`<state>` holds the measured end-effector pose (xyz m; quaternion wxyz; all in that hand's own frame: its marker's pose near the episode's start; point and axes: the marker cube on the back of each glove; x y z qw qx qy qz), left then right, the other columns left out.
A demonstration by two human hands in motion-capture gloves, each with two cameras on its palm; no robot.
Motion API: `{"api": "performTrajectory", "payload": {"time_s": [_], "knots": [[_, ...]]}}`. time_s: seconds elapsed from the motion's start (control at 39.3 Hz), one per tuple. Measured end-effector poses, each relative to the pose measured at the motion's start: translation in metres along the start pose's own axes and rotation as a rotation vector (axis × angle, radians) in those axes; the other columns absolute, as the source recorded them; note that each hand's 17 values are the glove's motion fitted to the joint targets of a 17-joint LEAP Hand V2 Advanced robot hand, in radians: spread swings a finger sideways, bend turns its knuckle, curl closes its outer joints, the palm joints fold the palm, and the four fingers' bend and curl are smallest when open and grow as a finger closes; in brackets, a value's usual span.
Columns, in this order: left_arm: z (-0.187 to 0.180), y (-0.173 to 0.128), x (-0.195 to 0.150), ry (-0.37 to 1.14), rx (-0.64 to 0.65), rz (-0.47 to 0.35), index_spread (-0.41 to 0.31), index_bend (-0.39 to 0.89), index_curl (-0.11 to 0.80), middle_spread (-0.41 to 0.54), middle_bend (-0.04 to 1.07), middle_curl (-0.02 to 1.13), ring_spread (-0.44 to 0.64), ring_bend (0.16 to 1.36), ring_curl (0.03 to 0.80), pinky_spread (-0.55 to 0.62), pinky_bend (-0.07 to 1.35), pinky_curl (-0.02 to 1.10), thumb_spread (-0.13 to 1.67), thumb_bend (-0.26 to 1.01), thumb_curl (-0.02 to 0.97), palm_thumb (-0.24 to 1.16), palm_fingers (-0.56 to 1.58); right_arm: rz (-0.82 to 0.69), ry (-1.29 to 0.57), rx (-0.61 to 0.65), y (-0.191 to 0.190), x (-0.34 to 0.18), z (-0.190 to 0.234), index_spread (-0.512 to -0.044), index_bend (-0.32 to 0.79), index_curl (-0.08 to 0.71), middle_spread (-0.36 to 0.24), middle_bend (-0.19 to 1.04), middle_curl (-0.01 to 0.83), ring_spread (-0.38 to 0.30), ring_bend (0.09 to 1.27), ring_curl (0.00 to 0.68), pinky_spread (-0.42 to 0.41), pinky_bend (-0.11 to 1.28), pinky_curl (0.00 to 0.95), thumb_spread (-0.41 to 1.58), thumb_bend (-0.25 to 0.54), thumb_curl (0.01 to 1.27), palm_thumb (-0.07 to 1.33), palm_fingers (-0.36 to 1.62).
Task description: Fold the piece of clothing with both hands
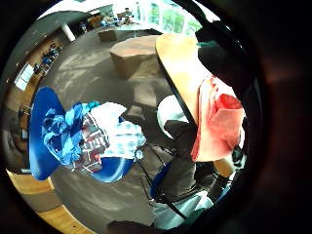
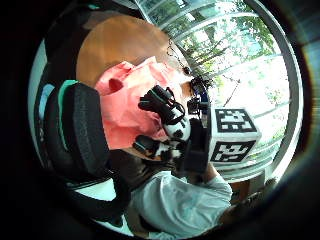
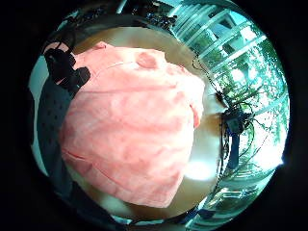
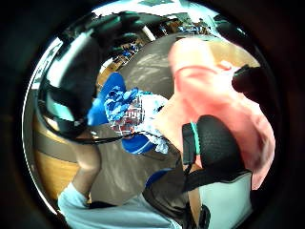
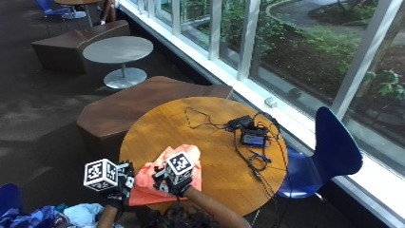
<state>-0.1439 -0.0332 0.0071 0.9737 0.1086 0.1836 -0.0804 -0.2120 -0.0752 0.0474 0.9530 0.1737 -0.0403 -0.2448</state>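
A salmon-pink garment (image 5: pixel 166 178) lies bunched at the near edge of the round wooden table (image 5: pixel 202 123). My left hand (image 5: pixel 117 190) is at its left edge and my right hand (image 5: pixel 174 184) is on its near middle. In the left thumb side palm view the right hand (image 2: pixel 162 112) curls its fingers into the pink cloth (image 2: pixel 125 110). Part of the garment (image 1: pixel 219 126) hangs down past the table's rim (image 1: pixel 180 63), under a black-gloved part of a hand. The cloth (image 3: pixel 130 130) fills the right little finger side palm view.
Black cables and a small device (image 5: pixel 253 137) lie on the table's far right. A blue chair (image 5: pixel 332 152) stands to the right by the window. Another blue chair with a pile of checked clothes (image 1: pixel 92 136) stands left of me. A brown bench (image 5: pixel 145 104) lies beyond the table.
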Motion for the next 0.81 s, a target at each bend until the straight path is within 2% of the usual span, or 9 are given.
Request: {"api": "performTrajectory", "payload": {"time_s": [0.03, 0.08, 0.15, 0.28, 0.36, 0.46, 0.71, 0.81], "knots": [[0.002, -0.001, 0.006, -0.025, -0.006, 0.016, -0.124, 0.13, 0.302, -0.071, 0.23, 0.41, 0.08, 0.53, 0.326, 0.16, 0.46, 0.40, 1.53, 0.09, 0.216, 0.23, 0.51, 0.010, -0.073, -0.070, 0.010, 0.005, -0.004, -0.339, -0.09, 0.014, -0.247, 0.43, 0.486, -0.283, 0.66, 0.403, -0.183, 0.69, 0.400, 0.87, -0.063, 0.60, 0.86, 0.89], [0.005, -0.004, 0.022, -0.098, -0.022, 0.054, -0.124, 0.13, 0.302, -0.073, 0.23, 0.41, 0.08, 0.53, 0.326, 0.16, 0.45, 0.39, 1.53, 0.09, 0.217, 0.24, 0.50, 0.046, -0.090, -0.162, 0.024, 0.037, -0.024, -0.341, 0.02, 0.032, -0.234, 0.42, 0.479, -0.259, 0.61, 0.390, -0.141, 0.64, 0.383, 0.97, -0.081, 0.56, 0.76, 0.82], [0.009, -0.008, 0.051, -0.204, -0.067, 0.110, -0.124, 0.13, 0.302, -0.074, 0.23, 0.41, 0.08, 0.53, 0.325, 0.16, 0.43, 0.39, 1.53, 0.08, 0.218, 0.23, 0.50, 0.114, 0.078, -0.303, 0.039, 0.106, -0.062, -0.358, 0.17, 0.088, -0.218, 0.38, 0.462, -0.225, 0.52, 0.369, -0.073, 0.56, 0.367, 1.06, -0.074, 0.52, 0.66, 0.76], [0.016, -0.010, 0.088, -0.340, -0.147, 0.151, -0.124, 0.13, 0.300, -0.077, 0.22, 0.42, 0.09, 0.52, 0.326, 0.19, 0.41, 0.38, 1.51, 0.07, 0.218, 0.22, 0.47, 0.247, 0.342, -0.501, 0.061, 0.178, -0.114, -0.377, 0.23, 0.165, -0.195, 0.29, 0.430, -0.164, 0.39, 0.338, 0.041, 0.50, 0.347, 1.17, -0.053, 0.46, 0.54, 0.66], [0.021, -0.010, 0.108, -0.430, -0.152, 0.173, -0.119, 0.11, 0.294, -0.066, 0.21, 0.42, 0.11, 0.53, 0.331, 0.20, 0.42, 0.39, 1.50, 0.05, 0.214, 0.19, 0.43, 0.368, 0.454, -0.480, 0.071, 0.208, -0.134, -0.386, 0.22, 0.193, -0.184, 0.24, 0.414, -0.133, 0.33, 0.321, 0.097, 0.47, 0.336, 1.22, -0.042, 0.44, 0.50, 0.59], [0.021, -0.009, 0.130, -0.465, -0.128, 0.209, -0.116, 0.12, 0.291, -0.056, 0.20, 0.42, 0.12, 0.53, 0.329, 0.22, 0.41, 0.39, 1.48, 0.03, 0.211, 0.16, 0.41, 0.473, 0.462, -0.381, 0.082, 0.224, -0.145, -0.386, 0.18, 0.215, -0.178, 0.21, 0.399, -0.105, 0.30, 0.305, 0.142, 0.45, 0.326, 1.27, -0.024, 0.41, 0.47, 0.58], [0.021, -0.012, 0.150, -0.462, -0.129, 0.266, -0.113, 0.12, 0.287, -0.051, 0.20, 0.41, 0.13, 0.54, 0.326, 0.25, 0.41, 0.38, 1.46, 0.01, 0.215, 0.15, 0.40, 0.533, 0.333, -0.304, 0.094, 0.219, -0.142, -0.380, 0.10, 0.216, -0.168, 0.19, 0.388, -0.080, 0.31, 0.310, 0.181, 0.45, 0.328, 1.33, -0.010, 0.38, 0.48, 0.57], [0.019, -0.010, 0.150, -0.455, -0.126, 0.266, -0.113, 0.12, 0.287, -0.052, 0.20, 0.41, 0.14, 0.54, 0.326, 0.26, 0.41, 0.38, 1.45, 0.00, 0.217, 0.15, 0.40, 0.544, 0.299, -0.281, 0.096, 0.214, -0.142, -0.374, 0.10, 0.217, -0.165, 0.19, 0.387, -0.076, 0.32, 0.315, 0.187, 0.46, 0.335, 1.34, -0.009, 0.37, 0.48, 0.56]]}}
